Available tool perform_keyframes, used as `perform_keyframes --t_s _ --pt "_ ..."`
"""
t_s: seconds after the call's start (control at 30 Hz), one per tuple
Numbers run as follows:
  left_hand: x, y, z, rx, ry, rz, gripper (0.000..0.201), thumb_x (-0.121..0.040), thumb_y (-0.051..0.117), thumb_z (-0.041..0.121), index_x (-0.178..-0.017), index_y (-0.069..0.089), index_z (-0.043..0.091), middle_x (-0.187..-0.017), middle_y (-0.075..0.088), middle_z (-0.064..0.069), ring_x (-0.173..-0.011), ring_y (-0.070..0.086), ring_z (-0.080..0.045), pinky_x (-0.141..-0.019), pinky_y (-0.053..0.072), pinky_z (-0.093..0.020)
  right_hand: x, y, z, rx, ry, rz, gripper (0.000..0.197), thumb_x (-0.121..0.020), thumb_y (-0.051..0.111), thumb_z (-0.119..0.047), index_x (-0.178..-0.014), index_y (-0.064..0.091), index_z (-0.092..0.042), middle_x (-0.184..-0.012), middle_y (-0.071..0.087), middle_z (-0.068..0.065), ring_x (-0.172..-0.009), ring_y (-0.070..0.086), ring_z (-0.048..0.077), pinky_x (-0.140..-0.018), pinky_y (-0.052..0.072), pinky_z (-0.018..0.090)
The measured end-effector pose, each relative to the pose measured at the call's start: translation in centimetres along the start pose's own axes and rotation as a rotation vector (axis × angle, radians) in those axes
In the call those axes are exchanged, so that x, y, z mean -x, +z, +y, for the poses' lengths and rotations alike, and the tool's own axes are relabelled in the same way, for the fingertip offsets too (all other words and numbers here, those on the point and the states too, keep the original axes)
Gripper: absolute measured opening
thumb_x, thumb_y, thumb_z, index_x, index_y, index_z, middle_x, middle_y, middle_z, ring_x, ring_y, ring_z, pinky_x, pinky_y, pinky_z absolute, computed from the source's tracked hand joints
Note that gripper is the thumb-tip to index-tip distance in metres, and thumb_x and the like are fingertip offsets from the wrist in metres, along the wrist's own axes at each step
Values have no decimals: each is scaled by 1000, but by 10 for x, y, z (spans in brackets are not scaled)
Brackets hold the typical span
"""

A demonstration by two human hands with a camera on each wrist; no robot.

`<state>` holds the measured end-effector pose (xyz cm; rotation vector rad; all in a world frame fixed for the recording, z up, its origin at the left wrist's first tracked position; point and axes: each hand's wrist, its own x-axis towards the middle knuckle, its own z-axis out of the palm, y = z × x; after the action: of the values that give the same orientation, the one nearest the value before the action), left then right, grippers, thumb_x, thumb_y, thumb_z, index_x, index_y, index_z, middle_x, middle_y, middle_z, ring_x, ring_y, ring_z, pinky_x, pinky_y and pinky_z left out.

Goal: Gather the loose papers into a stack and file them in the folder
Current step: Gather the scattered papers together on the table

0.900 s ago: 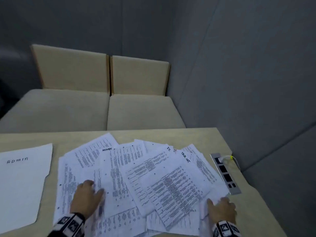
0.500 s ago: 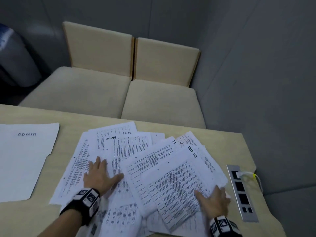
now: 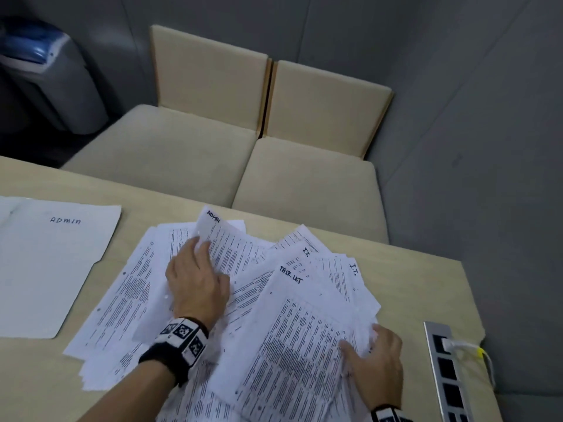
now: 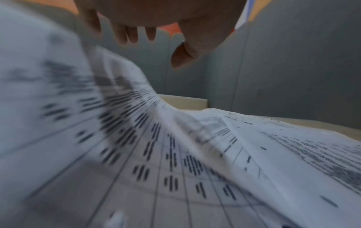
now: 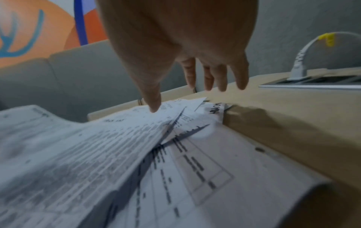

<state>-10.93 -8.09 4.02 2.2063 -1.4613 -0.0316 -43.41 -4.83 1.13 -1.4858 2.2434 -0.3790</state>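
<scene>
Head view, left hand (image 3: 195, 281) lifting papers (image 3: 289, 345), right hand (image 3: 376, 363) spread

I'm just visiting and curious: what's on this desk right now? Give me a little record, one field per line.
Papers: loose printed sheets fanned over the table, not yet squared into a stack
Handwritten headings: ADMIN, TASK LIST, I.T.
Folder: white folder marked ADMIN, lying flat to the left, apart from the papers
Left hand: left hand on the pile, lifting one ADMIN sheet at its edge
Right hand: right hand at the pile's right edge, thumb on top
Also on the table: power strip with a white plug in it
Beyond: beige bench seat
</scene>
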Motion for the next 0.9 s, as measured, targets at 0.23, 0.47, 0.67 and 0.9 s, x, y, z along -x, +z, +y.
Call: perform_keyframes --t_s 0.23,0.47,0.67,0.9 --pt "5 25 13 -92 -75 -679 81 -84 52 67 -135 40 6 -132 53 -11 -115 59 -27 -94 53 -41 -4 11 -12 -91 226 -196 54 -77 80 -45 -109 53 -11 -111 59 12 -100 55 27 -79 41 33" --pt "41 24 17 110 -146 -836 28 -98 47 41 -95 51 13 -86 61 -3 -74 57 -20 -73 49 -28 0 15 -21 72 -37 90 23 -99 56 -20 -82 64 -6 -89 60 13 -79 57 35 -68 45 37" --pt "55 20 2 368 -383 -553 35 -102 45 28 -69 49 18 -60 51 4 -53 46 -13 -52 36 -27 -34 -10 -45 -8 -444 268 34 -98 44 -24 -97 68 0 -100 66 16 -85 63 35 -73 48 36" --pt "73 21 22 633 -563 -301 31 -104 43 27 -75 50 19 -69 57 7 -69 51 -17 -68 43 -32 -73 15 -64 -37 -131 -442 73 -91 67 -43 -147 34 -10 -150 46 11 -133 50 29 -104 42 37"
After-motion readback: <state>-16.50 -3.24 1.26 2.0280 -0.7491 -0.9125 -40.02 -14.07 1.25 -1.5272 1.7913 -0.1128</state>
